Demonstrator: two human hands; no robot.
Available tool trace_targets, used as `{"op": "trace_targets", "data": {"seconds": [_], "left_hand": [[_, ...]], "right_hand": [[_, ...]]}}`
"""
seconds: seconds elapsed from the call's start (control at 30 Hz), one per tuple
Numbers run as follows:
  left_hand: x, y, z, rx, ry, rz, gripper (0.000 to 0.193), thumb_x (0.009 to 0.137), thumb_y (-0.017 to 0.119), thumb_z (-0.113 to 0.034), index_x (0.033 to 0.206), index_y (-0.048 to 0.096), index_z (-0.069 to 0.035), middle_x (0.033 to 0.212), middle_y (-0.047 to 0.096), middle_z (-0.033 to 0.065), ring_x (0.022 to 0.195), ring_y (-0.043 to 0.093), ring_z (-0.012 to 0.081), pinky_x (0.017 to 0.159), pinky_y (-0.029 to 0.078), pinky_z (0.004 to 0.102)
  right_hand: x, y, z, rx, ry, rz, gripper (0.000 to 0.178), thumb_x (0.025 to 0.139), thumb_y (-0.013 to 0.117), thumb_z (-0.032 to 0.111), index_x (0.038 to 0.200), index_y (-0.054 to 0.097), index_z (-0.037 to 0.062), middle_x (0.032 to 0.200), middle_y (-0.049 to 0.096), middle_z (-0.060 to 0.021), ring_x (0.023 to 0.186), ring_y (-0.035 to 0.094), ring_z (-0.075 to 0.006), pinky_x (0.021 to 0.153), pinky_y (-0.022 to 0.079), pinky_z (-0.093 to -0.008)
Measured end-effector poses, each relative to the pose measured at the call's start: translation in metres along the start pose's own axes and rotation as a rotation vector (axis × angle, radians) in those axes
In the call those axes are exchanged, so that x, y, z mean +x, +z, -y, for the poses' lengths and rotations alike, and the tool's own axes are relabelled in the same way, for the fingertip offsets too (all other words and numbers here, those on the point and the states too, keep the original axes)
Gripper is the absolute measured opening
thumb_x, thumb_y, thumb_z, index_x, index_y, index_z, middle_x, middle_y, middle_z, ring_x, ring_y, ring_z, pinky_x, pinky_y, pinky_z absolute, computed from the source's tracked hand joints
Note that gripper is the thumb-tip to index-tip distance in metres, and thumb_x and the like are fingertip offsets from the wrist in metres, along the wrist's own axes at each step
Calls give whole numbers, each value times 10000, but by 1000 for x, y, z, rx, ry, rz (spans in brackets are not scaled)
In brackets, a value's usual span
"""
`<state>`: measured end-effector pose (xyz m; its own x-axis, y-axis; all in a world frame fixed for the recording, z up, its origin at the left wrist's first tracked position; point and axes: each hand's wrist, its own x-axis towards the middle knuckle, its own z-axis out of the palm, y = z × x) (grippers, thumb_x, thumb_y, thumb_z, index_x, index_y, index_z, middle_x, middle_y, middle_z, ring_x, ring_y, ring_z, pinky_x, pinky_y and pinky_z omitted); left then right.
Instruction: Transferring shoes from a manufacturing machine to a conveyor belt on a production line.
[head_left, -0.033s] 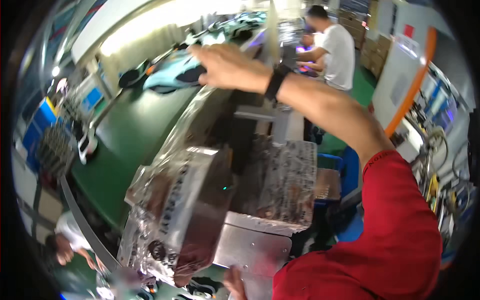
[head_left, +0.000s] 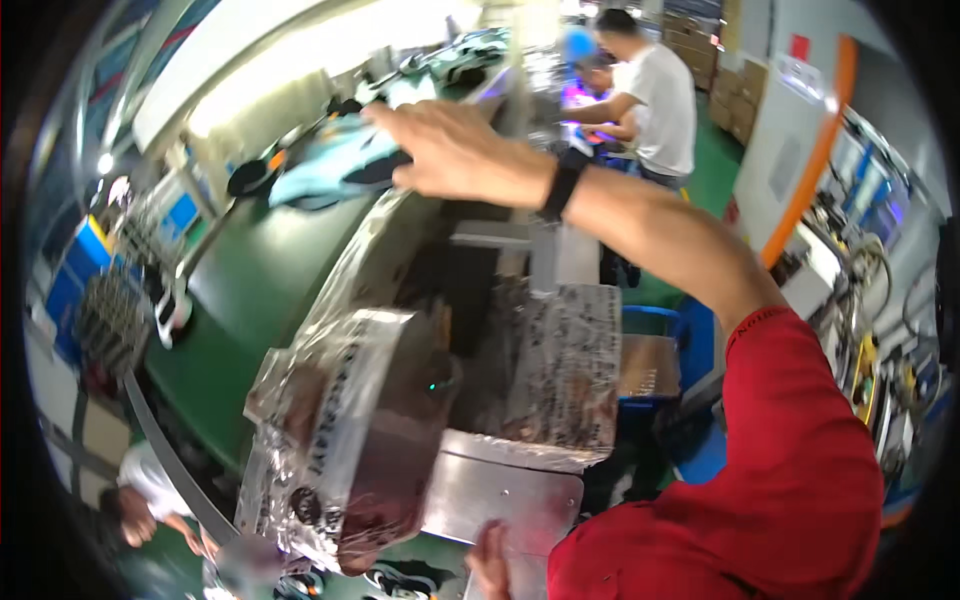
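Observation:
My right hand (head_left: 455, 155), below a red sleeve and a black wristband, is stretched out over the far part of the bench. Its fingers reach forward with the thumb apart, and nothing shows in them. Just beyond the fingertips lies a teal piece with black parts (head_left: 335, 165) on the green belt surface (head_left: 270, 260). Whether the hand touches it, I cannot tell. At the lower edge my left hand (head_left: 490, 562) shows only in part and is blurred, near a metal plate (head_left: 500, 495). Its finger state is unclear.
A machine housing wrapped in clear film (head_left: 390, 440) stands between me and the belt, with a film-covered box (head_left: 570, 370) beside it. A blue crate (head_left: 650, 365) is on the right. One co-worker (head_left: 660, 105) stands ahead; another person (head_left: 150, 495) is at lower left.
The view has shifted slightly. My left hand has risen a little and moved right at the lower edge. My right hand stays stretched out near the teal piece.

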<state>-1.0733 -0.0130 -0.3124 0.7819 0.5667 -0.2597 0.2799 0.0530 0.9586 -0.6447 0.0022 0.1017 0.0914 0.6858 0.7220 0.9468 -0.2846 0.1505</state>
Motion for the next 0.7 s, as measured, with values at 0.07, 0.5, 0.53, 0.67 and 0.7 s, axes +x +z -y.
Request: {"op": "trace_targets", "data": {"seconds": [0.07,0.5,0.53,0.67,0.7], "left_hand": [[-5,58,-78,-357,-42,336,427,992,509,-269,1305,526,21,1227,606,213,1092,603,374,992,455,422],[-74,356,-228,-871,-765,1662,718,912,555,-418,1483,292,-70,1398,425,206,1111,532,359,987,415,510],[-114,379,-234,-876,-454,1690,717,902,525,-503,1457,355,-82,1408,448,193,1179,504,326,985,416,482],[-174,482,-231,-445,-114,1514,434,1017,341,-247,1354,436,9,1223,586,163,1021,624,254,891,507,389],[-200,511,-230,-443,-119,1487,476,1016,400,-316,1372,426,-2,1246,595,148,1047,614,279,926,496,426]], "right_hand": [[-55,-65,-3,8,-20,-132,649,731,768,139,1289,468,-3,1017,614,-159,911,609,-311,805,504,-453],[-489,-379,73,-417,414,-19,604,777,614,46,1355,456,116,1401,429,-78,1314,407,-273,1105,290,-520],[-521,-395,82,-486,649,-59,663,782,628,33,1402,406,107,1419,428,-80,1314,417,-285,1100,320,-497],[-616,-468,150,690,1298,-766,755,844,669,77,1490,279,70,1463,406,-119,1255,484,-232,996,446,-403],[-636,-479,158,871,1286,-881,828,801,723,111,1490,267,47,1428,437,-133,1225,509,-213,993,446,-374]]}}
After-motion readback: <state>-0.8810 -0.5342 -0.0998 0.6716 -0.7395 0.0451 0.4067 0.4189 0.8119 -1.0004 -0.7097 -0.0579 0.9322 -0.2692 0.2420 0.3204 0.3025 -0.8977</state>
